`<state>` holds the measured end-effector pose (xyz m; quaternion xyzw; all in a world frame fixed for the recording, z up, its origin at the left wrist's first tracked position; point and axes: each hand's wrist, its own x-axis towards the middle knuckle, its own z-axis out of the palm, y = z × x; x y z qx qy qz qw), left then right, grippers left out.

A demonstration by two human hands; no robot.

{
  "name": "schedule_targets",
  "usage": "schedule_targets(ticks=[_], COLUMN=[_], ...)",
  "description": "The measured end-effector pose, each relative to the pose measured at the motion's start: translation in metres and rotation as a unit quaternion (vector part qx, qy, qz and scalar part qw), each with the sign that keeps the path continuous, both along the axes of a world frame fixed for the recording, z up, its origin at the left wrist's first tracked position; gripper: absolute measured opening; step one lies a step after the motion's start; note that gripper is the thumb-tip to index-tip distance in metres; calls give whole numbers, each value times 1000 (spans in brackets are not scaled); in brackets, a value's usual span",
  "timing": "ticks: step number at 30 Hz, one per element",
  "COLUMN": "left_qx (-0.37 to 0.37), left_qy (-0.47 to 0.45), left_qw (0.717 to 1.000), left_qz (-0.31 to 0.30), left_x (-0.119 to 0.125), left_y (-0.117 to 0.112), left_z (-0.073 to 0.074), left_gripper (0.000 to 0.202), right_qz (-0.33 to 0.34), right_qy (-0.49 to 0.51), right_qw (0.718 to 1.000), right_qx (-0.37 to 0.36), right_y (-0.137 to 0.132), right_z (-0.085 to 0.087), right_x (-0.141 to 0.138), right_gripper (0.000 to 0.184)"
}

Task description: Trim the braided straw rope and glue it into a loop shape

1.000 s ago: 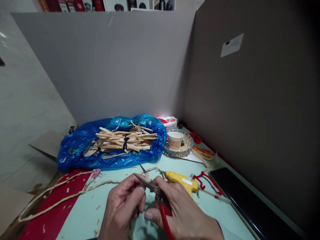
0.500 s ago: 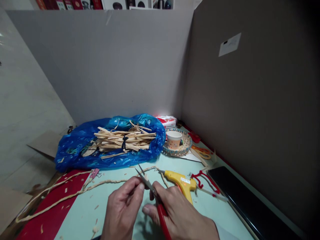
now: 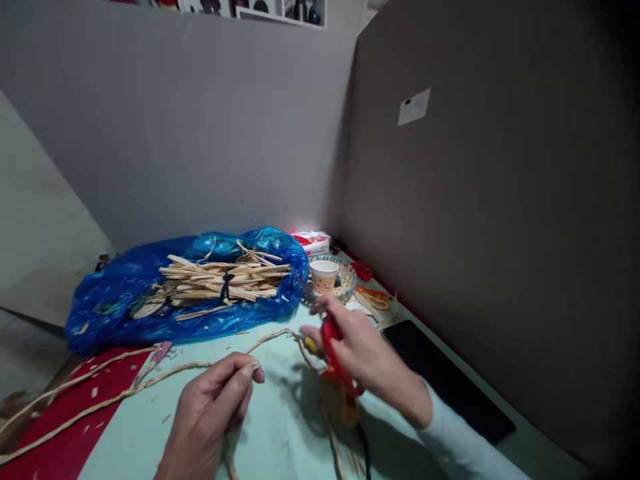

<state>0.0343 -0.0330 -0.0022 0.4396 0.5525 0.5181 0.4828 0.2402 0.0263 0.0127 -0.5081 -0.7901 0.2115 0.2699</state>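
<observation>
My left hand (image 3: 215, 410) is closed in a pinch, with a small pale end of straw cord showing at the fingertips. My right hand (image 3: 357, 347) grips the red-handled scissors (image 3: 334, 350); their blades are mostly hidden. Below that hand lies a yellow glue gun (image 3: 350, 408), partly covered, with a black cable. A twisted straw cord (image 3: 185, 368) runs from the left past my left hand, and another length (image 3: 323, 400) comes down toward the front edge. At the left a pink clip (image 3: 161, 351) holds the cord.
A blue plastic bag (image 3: 115, 300) bears a tied bundle of dry straw strips (image 3: 245, 280). Beside it, a paper cup (image 3: 324, 277) sits in a woven basket (image 3: 346, 280). Orange scissors (image 3: 375, 298) and a flat black object (image 3: 445, 373) lie rightward. Grey panels (image 3: 225, 133) stand behind.
My right hand has moved with the scissors up and right, away from my left hand, over the glue gun. My left hand has shifted down and left. The view has turned rightward.
</observation>
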Motion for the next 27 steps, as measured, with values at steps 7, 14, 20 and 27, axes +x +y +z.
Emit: schedule_targets(ticks=[7,14,20,27], left_qx=[-26,25,41,10], left_qy=[-81,-94,-124,-142], left_qw=[996,995,991,990], left_qz=[-6,-1,14,11], left_x=[-14,-25,-23,-20], left_y=[-19,-40,-50,-47], left_z=[15,22,28,39], left_gripper=[25,23,25,23], right_qz=[-28,-82,-33,19], right_qy=[-107,-189,-175,-186], right_qw=[992,976,981,979], right_qx=[53,65,74,77], right_y=[30,60,68,65], right_z=[10,25,30,28], right_x=[47,45,32,34], right_gripper=[8,9,20,33])
